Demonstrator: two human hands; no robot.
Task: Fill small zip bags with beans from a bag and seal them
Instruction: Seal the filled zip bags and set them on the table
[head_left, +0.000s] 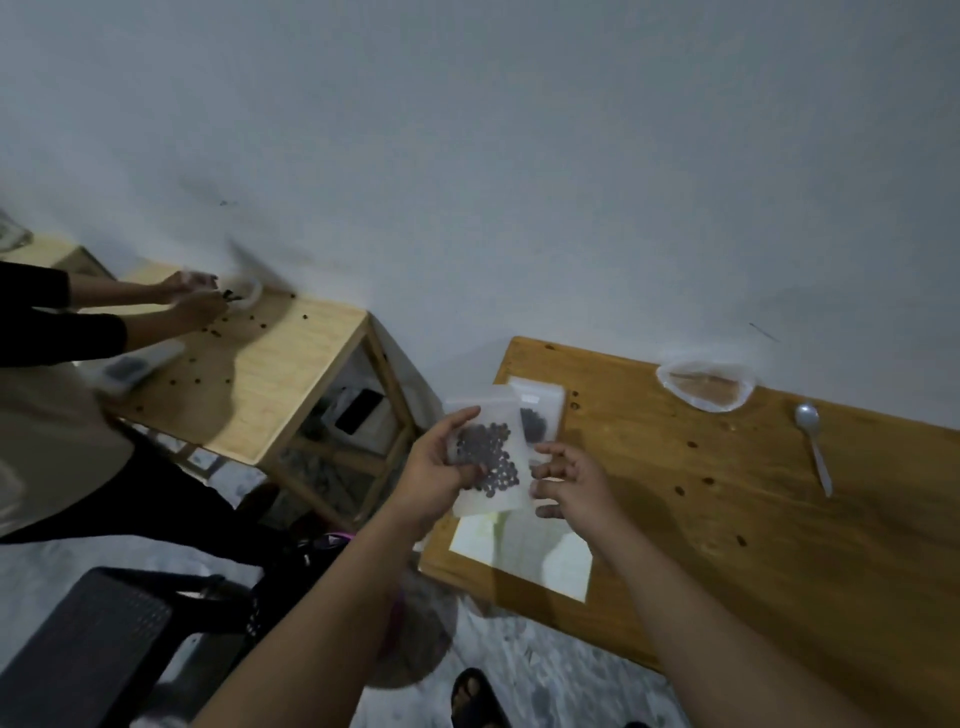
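Stretches two bare forearms up from the lower edge. Grips a small zip bag (480, 501) in the left hand (439, 470), thumb over its front, fingers curled behind, dark beans (491, 460) bunched in its middle. Holds it in the air above the near-left corner of the brown table (727, 519). Sets the right hand (569, 483) just beside the bag's right edge, fingers loosely bent; cannot tell whether they pinch it. Shows another filled bag (537, 410) flat on the table behind, with a white spoon (813, 441) and an open plastic bag (706, 387) farther right.
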